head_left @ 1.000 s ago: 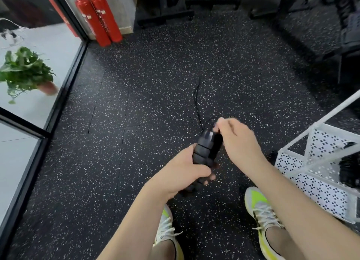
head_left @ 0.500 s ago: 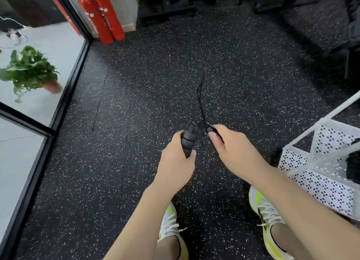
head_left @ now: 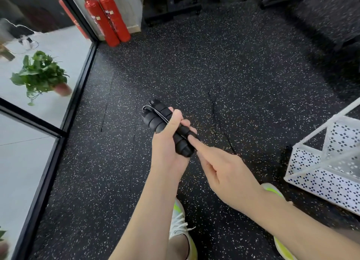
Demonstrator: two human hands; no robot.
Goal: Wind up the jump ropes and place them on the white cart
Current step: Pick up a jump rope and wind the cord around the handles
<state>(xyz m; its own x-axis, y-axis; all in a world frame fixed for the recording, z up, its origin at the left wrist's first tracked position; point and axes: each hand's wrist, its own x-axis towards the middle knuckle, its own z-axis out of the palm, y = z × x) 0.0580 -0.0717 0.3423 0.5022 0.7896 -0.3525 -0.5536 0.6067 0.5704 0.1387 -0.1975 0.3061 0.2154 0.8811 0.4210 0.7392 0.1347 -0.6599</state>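
On fire extinguishers point(head_left: 109, 19), label text blurred, unreadable

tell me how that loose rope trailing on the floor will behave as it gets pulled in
The rope looks thin and curved, so probably floppy and apt to kink. It seems light and should drag easily. The padded handles gripped by the left hand look stiff, a firm core for winding.

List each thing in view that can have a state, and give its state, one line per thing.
Black foam jump rope handles: bundled together, cord wound over them.
Thin black cord: loose tail trailing on the floor.
Left hand: grips the handles.
Right hand: forefinger against the bundle.
White perforated metal cart: upright.
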